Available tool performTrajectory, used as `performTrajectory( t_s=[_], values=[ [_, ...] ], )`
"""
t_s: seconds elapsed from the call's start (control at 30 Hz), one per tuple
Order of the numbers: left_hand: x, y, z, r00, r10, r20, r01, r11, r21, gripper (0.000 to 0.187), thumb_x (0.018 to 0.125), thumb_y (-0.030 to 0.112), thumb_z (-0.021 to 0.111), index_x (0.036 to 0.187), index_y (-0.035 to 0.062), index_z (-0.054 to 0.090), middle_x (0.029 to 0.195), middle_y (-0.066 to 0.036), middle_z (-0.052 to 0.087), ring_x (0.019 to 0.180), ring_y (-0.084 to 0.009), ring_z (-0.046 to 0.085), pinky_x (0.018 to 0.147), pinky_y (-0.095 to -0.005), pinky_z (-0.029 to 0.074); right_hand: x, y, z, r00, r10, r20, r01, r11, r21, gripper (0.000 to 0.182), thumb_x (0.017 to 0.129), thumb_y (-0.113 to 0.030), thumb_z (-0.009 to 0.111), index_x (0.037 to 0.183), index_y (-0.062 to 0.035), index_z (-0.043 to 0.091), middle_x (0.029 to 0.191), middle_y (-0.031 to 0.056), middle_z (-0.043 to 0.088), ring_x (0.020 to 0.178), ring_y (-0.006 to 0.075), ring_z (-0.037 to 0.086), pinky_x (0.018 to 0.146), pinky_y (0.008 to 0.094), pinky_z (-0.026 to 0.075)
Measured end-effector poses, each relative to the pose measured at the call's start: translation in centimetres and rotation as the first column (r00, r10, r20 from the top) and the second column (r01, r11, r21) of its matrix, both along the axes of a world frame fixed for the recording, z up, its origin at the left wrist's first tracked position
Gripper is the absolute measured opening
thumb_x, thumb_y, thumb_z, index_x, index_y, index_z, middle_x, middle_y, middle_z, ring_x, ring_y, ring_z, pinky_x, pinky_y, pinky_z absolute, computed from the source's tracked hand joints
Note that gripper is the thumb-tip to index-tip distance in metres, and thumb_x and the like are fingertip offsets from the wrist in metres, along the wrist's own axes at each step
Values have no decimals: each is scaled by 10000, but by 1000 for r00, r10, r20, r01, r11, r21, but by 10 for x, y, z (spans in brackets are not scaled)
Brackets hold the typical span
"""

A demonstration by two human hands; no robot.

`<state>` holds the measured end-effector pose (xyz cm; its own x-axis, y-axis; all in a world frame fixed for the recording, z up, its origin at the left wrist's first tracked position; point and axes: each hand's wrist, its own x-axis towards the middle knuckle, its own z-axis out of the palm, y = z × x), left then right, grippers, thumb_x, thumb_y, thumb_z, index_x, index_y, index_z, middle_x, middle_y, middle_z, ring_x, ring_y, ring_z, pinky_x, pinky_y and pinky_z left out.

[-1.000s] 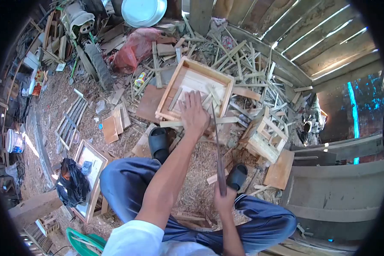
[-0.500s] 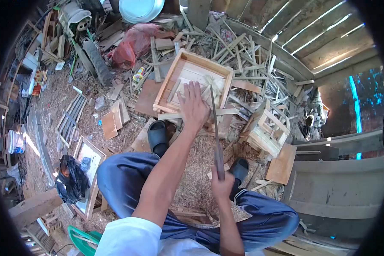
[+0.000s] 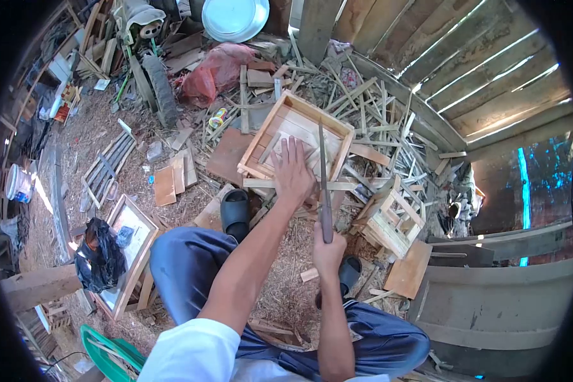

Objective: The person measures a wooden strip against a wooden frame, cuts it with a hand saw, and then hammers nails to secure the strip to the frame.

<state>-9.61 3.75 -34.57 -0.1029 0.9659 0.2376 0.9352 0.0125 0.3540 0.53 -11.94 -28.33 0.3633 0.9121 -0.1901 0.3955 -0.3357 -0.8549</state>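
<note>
My left hand (image 3: 294,172) lies flat with fingers stretched forward, pressing on a thin wooden strip (image 3: 258,183) at the near edge of a shallow wooden box (image 3: 275,122). The strip runs sideways, and its right part (image 3: 342,186) sticks out past the hand. In my right hand (image 3: 330,253) is the dark handle of a handsaw (image 3: 323,162). Its narrow blade points away from me and crosses the strip just right of my left hand, the tip reaching over the box. Whether the teeth have cut into the strip cannot be seen.
A small wooden frame (image 3: 391,219) stands right of the box, near a pile of offcuts (image 3: 379,114). Flat boards (image 3: 229,156) lie to the left. My sandalled feet flank the work. A framed panel with a black bag (image 3: 100,258) leans at left.
My right hand has pushed the saw forward, so its tip reaches farther over the box. My left hand stays on the strip. The whole view has shifted slightly.
</note>
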Motion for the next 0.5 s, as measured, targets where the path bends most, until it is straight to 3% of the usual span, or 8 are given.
performTrajectory(
  t_s=[0.03,0.1,0.17,0.27,0.3,0.37,0.47,0.5],
  values=[
    [0,0,2,999,24,30,-23,1000,-21,702,837,231,495,1485,12,337,1545,-185,322,1467,-344,226,1174,-585,131,0,7,12,997,-25,-71,22,999,-44,382,891,-183,687,627,38,522,509,25,441,487,108,420,470,350,365],
    [7,4,3,996,39,76,-37,999,-31,692,836,228,493,1473,1,345,1540,-191,327,1460,-347,242,1166,-594,150,21,-47,-21,988,62,141,-83,985,154,347,890,-175,684,655,46,555,507,58,446,477,125,428,475,352,377],
    [6,8,-1,999,37,32,-36,999,-31,693,834,224,492,1470,-8,343,1531,-195,340,1452,-358,255,1166,-592,147,18,-94,4,977,40,211,-97,958,269,305,887,-169,686,699,53,596,510,93,456,468,145,436,484,355,391],
    [8,6,-3,999,18,52,-23,995,100,684,835,220,491,1465,-9,350,1525,-196,349,1447,-362,262,1167,-590,139,18,-95,-23,989,41,141,-70,976,205,356,888,-179,681,621,36,584,467,154,459,408,218,527,459,384,383],
    [8,6,0,999,-2,46,0,1000,27,678,838,217,489,1463,-9,353,1527,-190,348,1448,-359,260,1170,-587,130,11,-67,-16,993,13,114,-26,993,114,416,901,-218,672,593,41,566,462,154,452,410,216,525,463,392,384],
    [5,4,-3,999,-15,42,13,999,39,675,841,215,487,1464,-8,353,1527,-187,350,1450,-354,257,1169,-588,133,12,-2,-21,991,54,125,-61,997,56,452,908,-277,665,606,45,572,463,163,452,413,212,531,464,399,387],
    [3,5,5,1000,11,26,-12,999,42,667,851,219,477,1465,-10,353,1525,-182,357,1459,-346,244,1168,-587,143,11,-16,-10,992,85,96,-91,994,64,483,912,-322,655,610,47,577,466,176,465,411,219,526,468,409,389],
    [5,6,3,999,16,36,-17,999,30,666,854,221,477,1466,-10,352,1522,-184,360,1457,-349,247,1166,-588,149,15,-50,-25,989,15,144,-26,997,74,442,905,-287,667,620,41,587,480,176,483,425,221,538,472,401,399]
  ],
)
